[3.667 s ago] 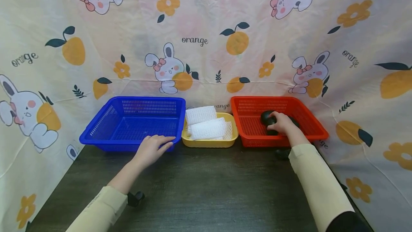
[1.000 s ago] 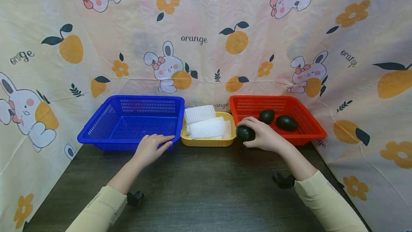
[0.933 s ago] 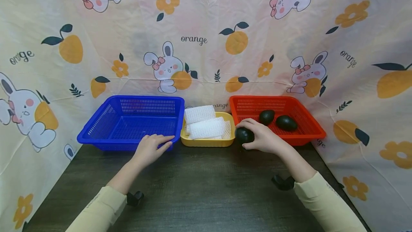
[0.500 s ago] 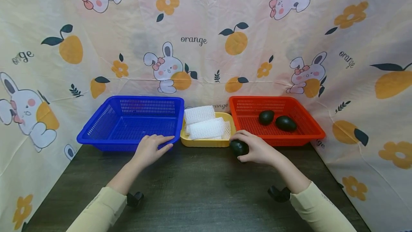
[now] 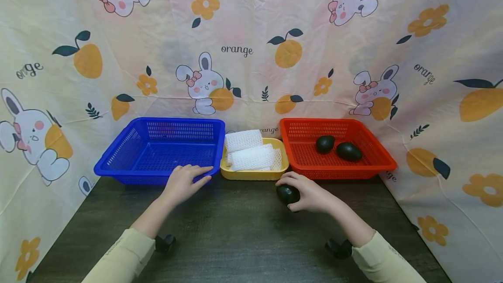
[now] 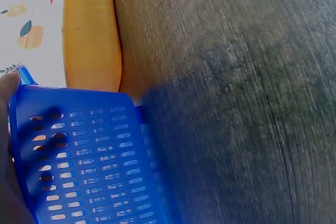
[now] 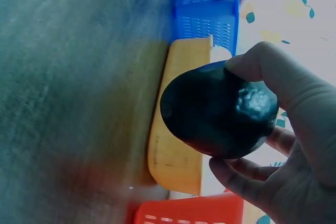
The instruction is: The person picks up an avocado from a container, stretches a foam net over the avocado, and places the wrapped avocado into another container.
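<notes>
My right hand (image 5: 310, 192) grips a dark green avocado (image 5: 288, 194) over the table, in front of the yellow tray and the red basket. In the right wrist view the avocado (image 7: 218, 111) sits between thumb and fingers, its glossy side showing. With fingers extended, my left hand (image 5: 184, 185) rests on the front right rim of the blue basket (image 5: 118, 173); the left wrist view has only part of this hand at its left edge. Two more avocados, one rounder (image 5: 325, 143) and one longer (image 5: 349, 151), lie inside the red basket (image 5: 338, 172).
Between the baskets stands a yellow tray (image 5: 255, 176) holding several white foam net sleeves (image 5: 253, 157). A patterned cloth (image 5: 251, 25) hangs behind and along the sides. The dark table (image 5: 235, 230) extends in front of the containers.
My right hand has taken an avocado out of the red basket, then moved left and toward the front over the table with it. My left hand has stayed on the blue rim.
</notes>
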Available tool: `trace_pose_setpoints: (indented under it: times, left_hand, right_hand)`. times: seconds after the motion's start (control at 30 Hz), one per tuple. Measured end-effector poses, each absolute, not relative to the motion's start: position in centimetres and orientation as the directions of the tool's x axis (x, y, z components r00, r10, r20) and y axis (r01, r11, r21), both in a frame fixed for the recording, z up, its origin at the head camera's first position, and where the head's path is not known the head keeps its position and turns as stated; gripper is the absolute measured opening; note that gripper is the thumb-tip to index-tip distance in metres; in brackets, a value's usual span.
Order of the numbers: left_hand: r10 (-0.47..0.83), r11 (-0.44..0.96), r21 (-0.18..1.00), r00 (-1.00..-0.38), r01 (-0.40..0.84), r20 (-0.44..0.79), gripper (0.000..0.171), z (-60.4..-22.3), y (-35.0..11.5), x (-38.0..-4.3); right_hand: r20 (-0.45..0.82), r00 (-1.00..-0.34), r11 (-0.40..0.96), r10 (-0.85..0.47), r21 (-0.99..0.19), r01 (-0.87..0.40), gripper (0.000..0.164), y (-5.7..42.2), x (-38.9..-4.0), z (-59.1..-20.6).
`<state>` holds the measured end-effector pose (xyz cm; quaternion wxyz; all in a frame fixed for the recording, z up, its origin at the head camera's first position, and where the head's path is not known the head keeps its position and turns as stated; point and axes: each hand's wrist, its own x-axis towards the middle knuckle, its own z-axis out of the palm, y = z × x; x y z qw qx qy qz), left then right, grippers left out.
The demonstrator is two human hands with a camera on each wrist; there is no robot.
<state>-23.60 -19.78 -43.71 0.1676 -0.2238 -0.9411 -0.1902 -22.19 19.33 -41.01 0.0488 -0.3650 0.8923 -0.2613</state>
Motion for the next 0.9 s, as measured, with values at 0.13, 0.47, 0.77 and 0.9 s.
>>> trace_pose_setpoints:
  times: [0.13, 0.47, 0.77, 0.9]
  left_hand:
    - [0.353, 0.829, 0.28, -0.842, 0.483, 0.407, 0.032, -43.7, -19.7, -23.6]
    - [0.35, 0.83, 0.283, -0.843, 0.481, 0.408, 0.031, -43.7, -19.7, -23.4]
    - [0.352, 0.83, 0.282, -0.845, 0.48, 0.403, 0.032, -43.9, -19.7, -23.5]
    - [0.348, 0.833, 0.288, -0.853, 0.472, 0.389, 0.032, -43.8, -19.8, -23.6]
  right_hand:
    - [0.079, -0.732, 0.601, -0.677, -0.515, -0.611, 0.055, 19.2, -22.0, -41.7]
    - [0.044, -0.7, 0.593, -0.713, -0.495, -0.635, 0.057, 19.1, -21.5, -44.0]
    - [-0.007, -0.697, 0.61, -0.717, -0.49, -0.623, 0.056, 18.8, -21.3, -44.8]
    - [-0.023, -0.696, 0.609, -0.718, -0.504, -0.612, 0.057, 18.6, -21.4, -44.9]
